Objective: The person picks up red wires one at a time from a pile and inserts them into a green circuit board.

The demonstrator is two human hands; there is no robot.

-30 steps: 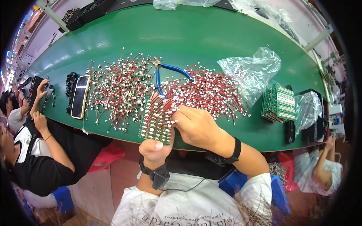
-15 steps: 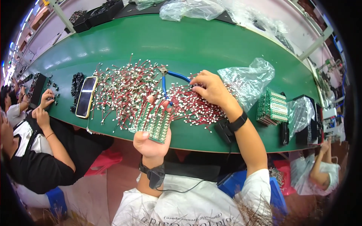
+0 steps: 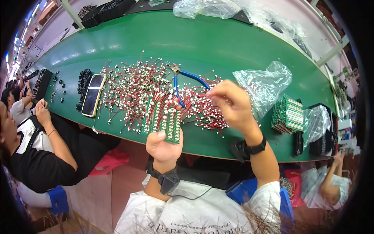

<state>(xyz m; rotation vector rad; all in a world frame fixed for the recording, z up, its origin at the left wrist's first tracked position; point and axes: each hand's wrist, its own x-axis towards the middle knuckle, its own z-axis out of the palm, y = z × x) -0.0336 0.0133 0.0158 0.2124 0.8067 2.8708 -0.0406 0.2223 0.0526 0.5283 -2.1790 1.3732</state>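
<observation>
My left hand (image 3: 165, 151) grips a green circuit board panel (image 3: 170, 126) with rows of small pale parts, thumb on its near edge and fingers behind it. Raised over the wire pile, my right hand (image 3: 233, 105) has thumb and forefinger pinched; anything between them is too small to make out. A large heap of short red wires with white connectors (image 3: 132, 87) spreads beyond the panel, and more such wires (image 3: 202, 111) lie under and beside my right hand. Blue-handled cutting pliers (image 3: 193, 77) rest on the wires, jaws pointing away.
A phone (image 3: 94, 95) and a row of black parts (image 3: 83, 87) lie left. To the right are a clear plastic bag (image 3: 269, 84), a stack of green boards (image 3: 288, 113) and a black box (image 3: 329, 132). A co-worker (image 3: 43, 144) sits at the left.
My right hand has lifted from the wires and moved right and nearer to me, still pinched. The panel stays in my left hand, now more upright. The whole view has shifted slightly.
</observation>
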